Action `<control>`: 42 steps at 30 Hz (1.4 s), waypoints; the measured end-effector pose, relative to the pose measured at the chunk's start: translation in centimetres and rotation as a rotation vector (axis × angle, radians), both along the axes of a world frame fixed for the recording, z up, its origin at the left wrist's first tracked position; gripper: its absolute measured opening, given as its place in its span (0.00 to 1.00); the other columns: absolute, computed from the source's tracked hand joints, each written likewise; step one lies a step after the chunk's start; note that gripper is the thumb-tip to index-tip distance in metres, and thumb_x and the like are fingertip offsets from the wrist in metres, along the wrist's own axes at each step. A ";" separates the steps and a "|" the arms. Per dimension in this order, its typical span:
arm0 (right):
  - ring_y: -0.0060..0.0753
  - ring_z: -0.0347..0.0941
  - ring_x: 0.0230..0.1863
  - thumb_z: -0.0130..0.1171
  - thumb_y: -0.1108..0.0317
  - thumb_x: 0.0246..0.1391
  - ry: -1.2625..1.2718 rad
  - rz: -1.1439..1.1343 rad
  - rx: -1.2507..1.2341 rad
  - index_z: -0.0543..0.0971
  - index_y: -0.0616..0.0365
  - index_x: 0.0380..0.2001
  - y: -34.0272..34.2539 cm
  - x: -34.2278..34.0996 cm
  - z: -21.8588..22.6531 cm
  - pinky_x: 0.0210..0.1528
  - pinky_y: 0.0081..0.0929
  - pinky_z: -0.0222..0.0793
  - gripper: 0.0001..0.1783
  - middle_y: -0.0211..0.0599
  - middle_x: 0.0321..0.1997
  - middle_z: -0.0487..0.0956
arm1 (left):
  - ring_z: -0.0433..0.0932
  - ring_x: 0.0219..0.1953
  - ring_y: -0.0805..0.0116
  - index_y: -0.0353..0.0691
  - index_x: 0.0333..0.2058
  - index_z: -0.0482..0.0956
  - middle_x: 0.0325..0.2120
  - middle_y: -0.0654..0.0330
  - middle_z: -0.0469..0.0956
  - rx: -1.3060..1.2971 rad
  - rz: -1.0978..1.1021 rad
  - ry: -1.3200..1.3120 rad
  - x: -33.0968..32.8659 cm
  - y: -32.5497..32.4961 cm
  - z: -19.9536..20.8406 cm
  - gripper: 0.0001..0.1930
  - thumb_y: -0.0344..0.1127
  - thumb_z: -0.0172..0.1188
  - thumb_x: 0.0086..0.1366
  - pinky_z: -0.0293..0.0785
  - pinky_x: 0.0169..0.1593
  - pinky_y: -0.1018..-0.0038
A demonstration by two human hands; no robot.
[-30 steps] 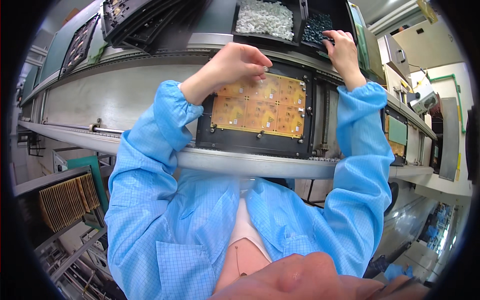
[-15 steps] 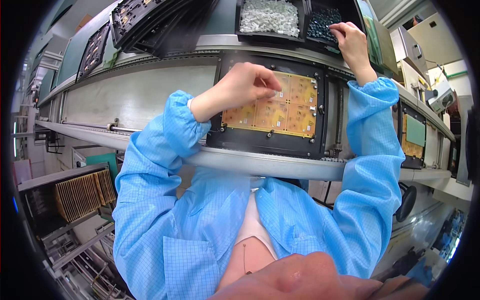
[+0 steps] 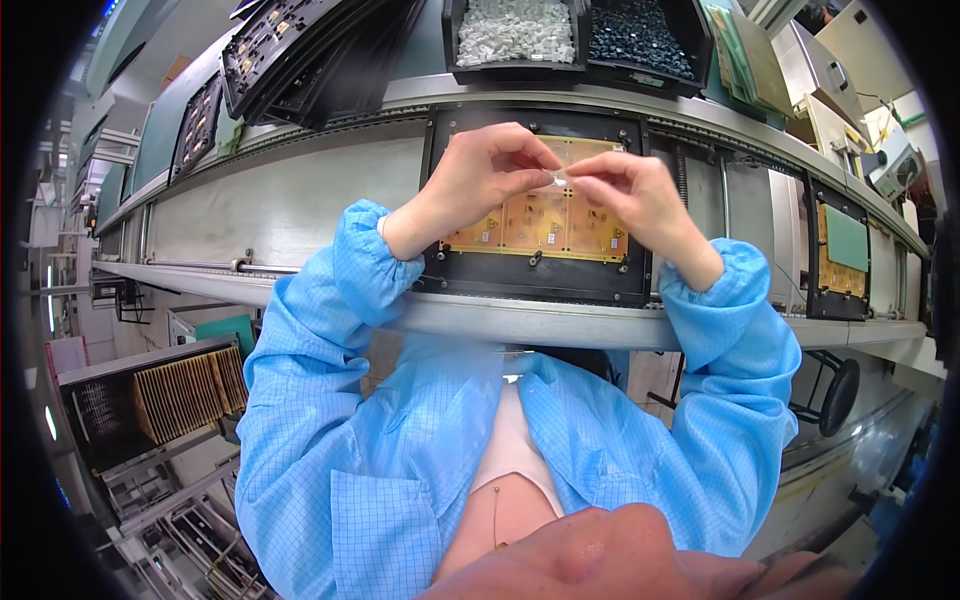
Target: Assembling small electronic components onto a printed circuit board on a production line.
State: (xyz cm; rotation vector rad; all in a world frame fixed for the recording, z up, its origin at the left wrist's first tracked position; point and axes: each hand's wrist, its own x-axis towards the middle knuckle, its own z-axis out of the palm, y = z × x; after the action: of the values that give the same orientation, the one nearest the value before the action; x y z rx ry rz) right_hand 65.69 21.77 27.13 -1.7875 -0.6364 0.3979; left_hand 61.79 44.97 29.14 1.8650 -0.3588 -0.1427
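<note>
My left hand (image 3: 485,175) is closed in a pinch, its fingertips on a small white part (image 3: 559,180). My right hand (image 3: 645,205) meets it from the right, thumb and forefinger pinched together at the same part. Whether a second small piece sits in the right fingers is too small to make out. Both hands hover over a yellow-orange circuit board panel (image 3: 535,222), which lies in a black carrier frame (image 3: 500,278) with small posts along its edges. The hands cover part of the panel's upper half.
Beyond the rail stand a black bin of white parts (image 3: 515,32) and a bin of dark blue parts (image 3: 635,42). Black trays (image 3: 285,50) lean at the far left. Another carrier with a green sheet (image 3: 846,238) sits right. A board rack (image 3: 185,398) stands lower left.
My right hand has come back from the dark blue parts bin, down and left, to my left hand's fingertips. My left hand has stayed above the panel.
</note>
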 end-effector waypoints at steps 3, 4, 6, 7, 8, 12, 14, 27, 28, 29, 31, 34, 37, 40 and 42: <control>0.21 0.78 0.42 0.62 0.72 0.58 0.103 0.024 0.122 0.81 0.67 0.44 0.8 -1.0 -0.3 0.46 0.20 0.75 0.12 0.36 0.40 0.83 | 0.78 0.40 0.78 0.31 0.37 0.80 0.37 0.62 0.77 0.008 -0.005 -0.087 0.1 0.0 -0.5 0.06 0.24 0.64 0.62 0.77 0.43 0.82; 0.22 0.79 0.43 0.62 0.73 0.58 0.042 0.015 0.082 0.81 0.67 0.44 1.0 -1.2 -0.2 0.46 0.20 0.76 0.12 0.36 0.40 0.83 | 0.78 0.40 0.77 0.30 0.37 0.80 0.39 0.62 0.76 0.008 -0.004 -0.092 0.0 0.0 -0.5 0.06 0.24 0.65 0.62 0.77 0.43 0.82; 0.22 0.79 0.40 0.63 0.73 0.57 -0.086 -0.022 0.054 0.81 0.66 0.42 1.3 -1.4 -0.2 0.44 0.21 0.76 0.11 0.36 0.38 0.83 | 0.78 0.40 0.77 0.30 0.37 0.80 0.38 0.63 0.76 -0.057 0.013 -0.030 -0.3 -0.2 -0.6 0.06 0.24 0.65 0.62 0.77 0.43 0.82; 0.22 0.79 0.40 0.63 0.73 0.57 -0.088 -0.021 0.056 0.81 0.66 0.42 1.3 -1.4 -0.2 0.44 0.21 0.76 0.11 0.36 0.38 0.83 | 0.78 0.39 0.77 0.30 0.37 0.80 0.38 0.63 0.76 -0.124 0.031 0.032 -0.4 -0.2 -0.6 0.06 0.24 0.65 0.62 0.77 0.44 0.81; 0.23 0.79 0.37 0.63 0.74 0.57 -0.171 -0.044 0.028 0.82 0.66 0.41 1.4 -1.5 -0.1 0.41 0.22 0.76 0.09 0.36 0.36 0.82 | 0.78 0.39 0.77 0.30 0.37 0.80 0.38 0.63 0.76 -0.123 0.033 0.030 -0.4 -0.2 -0.4 0.06 0.24 0.65 0.62 0.77 0.44 0.81; 0.28 0.78 0.33 0.64 0.75 0.54 -0.418 -0.124 0.046 0.82 0.64 0.36 2.0 -1.8 -0.1 0.35 0.24 0.74 0.06 0.38 0.33 0.80 | 0.79 0.40 0.76 0.31 0.41 0.80 0.38 0.63 0.78 -0.162 -0.019 0.100 -0.6 0.1 0.4 0.09 0.24 0.65 0.61 0.77 0.46 0.80; 0.29 0.78 0.33 0.64 0.75 0.53 -0.454 -0.139 0.042 0.82 0.64 0.35 2.3 -2.1 0.2 0.35 0.24 0.74 0.06 0.38 0.32 0.80 | 0.79 0.40 0.76 0.31 0.42 0.79 0.38 0.63 0.79 -0.183 -0.002 0.175 -0.6 0.0 0.5 0.11 0.24 0.65 0.61 0.77 0.46 0.80; 0.17 0.76 0.33 0.63 0.69 0.58 -0.332 -0.362 0.129 0.82 0.62 0.39 0.8 0.7 0.5 0.37 0.17 0.72 0.08 0.30 0.33 0.82 | 0.84 0.39 0.62 0.38 0.41 0.80 0.32 0.54 0.84 0.450 0.097 -0.410 5.2 -0.2 -0.2 0.11 0.28 0.62 0.59 0.79 0.44 0.71; 0.17 0.76 0.33 0.63 0.69 0.58 -0.335 -0.355 0.118 0.82 0.62 0.39 0.7 0.7 0.5 0.37 0.17 0.72 0.09 0.30 0.33 0.83 | 0.83 0.38 0.58 0.38 0.40 0.80 0.32 0.54 0.83 0.549 0.077 -0.535 5.5 -0.1 -0.7 0.10 0.29 0.62 0.58 0.79 0.43 0.69; 0.17 0.76 0.33 0.63 0.69 0.58 -0.333 -0.356 0.120 0.82 0.62 0.39 0.8 0.8 0.6 0.37 0.17 0.72 0.09 0.30 0.33 0.83 | 0.82 0.37 0.54 0.39 0.39 0.80 0.31 0.53 0.83 0.647 0.057 -0.660 5.6 0.0 -1.2 0.10 0.30 0.61 0.58 0.79 0.42 0.67; 0.17 0.76 0.32 0.63 0.69 0.58 -0.320 -0.346 0.140 0.82 0.61 0.39 0.8 0.9 0.6 0.37 0.17 0.72 0.09 0.29 0.32 0.82 | 0.82 0.36 0.53 0.39 0.39 0.80 0.31 0.53 0.82 0.653 0.037 -0.670 5.5 -0.1 -1.1 0.10 0.29 0.61 0.57 0.78 0.41 0.66; 0.17 0.76 0.32 0.63 0.69 0.58 -0.311 -0.344 0.126 0.82 0.61 0.39 0.6 1.0 0.6 0.36 0.17 0.73 0.08 0.29 0.32 0.82 | 0.81 0.36 0.52 0.38 0.38 0.80 0.31 0.53 0.82 0.643 0.014 -0.685 5.5 -0.2 -1.3 0.09 0.28 0.61 0.56 0.78 0.41 0.64; 0.17 0.76 0.32 0.63 0.69 0.59 -0.341 -0.316 0.151 0.82 0.61 0.39 0.6 1.2 0.4 0.35 0.17 0.73 0.08 0.29 0.32 0.82 | 0.81 0.36 0.52 0.38 0.37 0.80 0.31 0.53 0.82 0.596 -0.014 -0.670 5.5 -0.2 -1.0 0.09 0.26 0.60 0.55 0.78 0.41 0.64; 0.16 0.76 0.32 0.62 0.69 0.59 -0.336 -0.295 0.148 0.82 0.61 0.39 0.8 1.1 0.7 0.33 0.16 0.73 0.08 0.29 0.32 0.82 | 0.81 0.36 0.53 0.38 0.36 0.81 0.32 0.53 0.81 0.539 -0.020 -0.607 5.2 0.0 -0.2 0.09 0.26 0.60 0.55 0.78 0.42 0.64; 0.16 0.76 0.32 0.62 0.70 0.59 -0.340 -0.292 0.146 0.82 0.61 0.39 0.8 1.2 0.7 0.33 0.16 0.73 0.08 0.29 0.32 0.82 | 0.81 0.36 0.53 0.38 0.36 0.82 0.32 0.54 0.81 0.514 -0.004 -0.564 5.2 0.1 -0.2 0.09 0.25 0.61 0.54 0.78 0.42 0.64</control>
State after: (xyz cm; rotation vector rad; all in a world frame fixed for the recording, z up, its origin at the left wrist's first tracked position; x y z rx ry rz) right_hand 66.85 22.59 27.83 -1.7868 -0.6089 -0.1516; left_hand 66.96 45.06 28.91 2.4006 -0.7666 0.3284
